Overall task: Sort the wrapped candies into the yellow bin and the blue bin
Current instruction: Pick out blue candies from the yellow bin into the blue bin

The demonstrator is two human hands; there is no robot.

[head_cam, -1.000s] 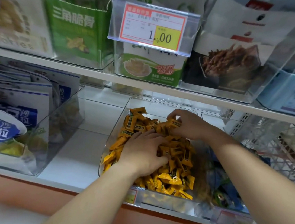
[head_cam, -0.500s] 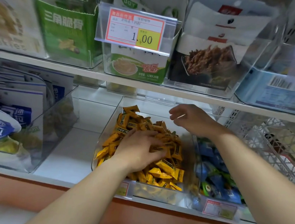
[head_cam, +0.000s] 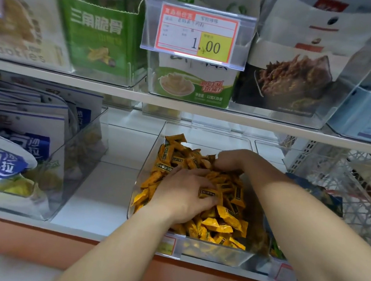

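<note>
Your left grip (head_cam: 183, 193) lies on the yellow candies (head_cam: 223, 223) in the clear bin (head_cam: 213, 252) on the shelf (head_cam: 95, 194), fingers curled round a few. Your right grip (head_cam: 230, 161) sits at the back of the same pile, fingertips buried; I cannot tell whether it holds any.

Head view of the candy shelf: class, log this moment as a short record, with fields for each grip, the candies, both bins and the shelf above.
left grip: fingers curled down into the yellow candies; actual hold unclear
right grip: at the pile's far end, fingertips hidden
yellow bin: clear walls, heaped with yellow candies
blue bin: directly right of the yellow bin, mostly behind the right forearm; blue wrappers show
shelf above: price tag reading 1.00
</note>
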